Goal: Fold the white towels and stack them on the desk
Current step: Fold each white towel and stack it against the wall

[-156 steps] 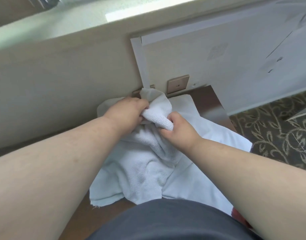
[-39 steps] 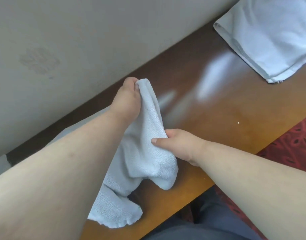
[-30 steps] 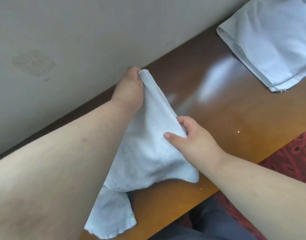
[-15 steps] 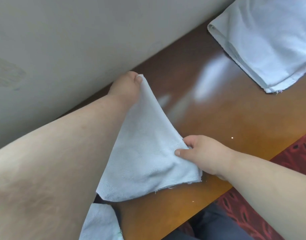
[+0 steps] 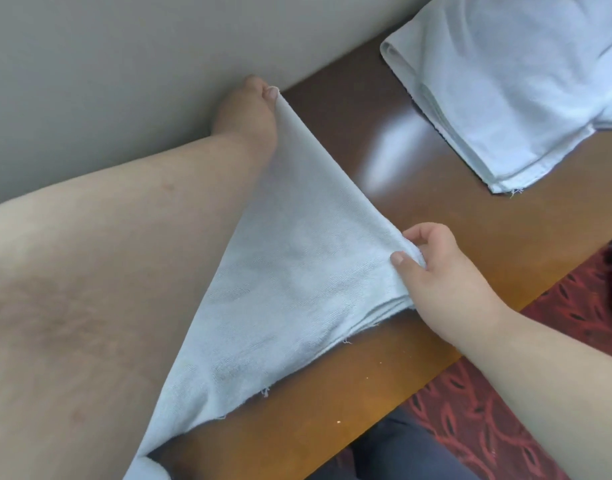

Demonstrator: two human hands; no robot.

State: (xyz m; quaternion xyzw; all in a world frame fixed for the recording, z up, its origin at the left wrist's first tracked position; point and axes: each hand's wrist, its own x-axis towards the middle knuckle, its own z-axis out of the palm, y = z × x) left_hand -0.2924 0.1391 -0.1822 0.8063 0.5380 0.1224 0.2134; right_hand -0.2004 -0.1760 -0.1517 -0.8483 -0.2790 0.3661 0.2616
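Note:
A small white towel (image 5: 290, 271) is stretched taut over the brown wooden desk (image 5: 418, 209). My left hand (image 5: 249, 109) pinches its far corner close to the wall. My right hand (image 5: 436, 271) pinches the near right corner between thumb and fingers. The towel's lower edge rests on the desk and its left part is hidden under my left forearm. A pile of folded white towels (image 5: 515, 84) lies at the desk's far right.
A beige wall (image 5: 124, 64) runs along the desk's far edge. Red patterned carpet (image 5: 498, 403) lies below the desk's near edge at the right, with my dark trouser leg (image 5: 401, 459) beside it.
The towel went from bunched in both hands to spread flat and taut. My hands moved apart, the left toward the wall, the right toward the desk's near edge.

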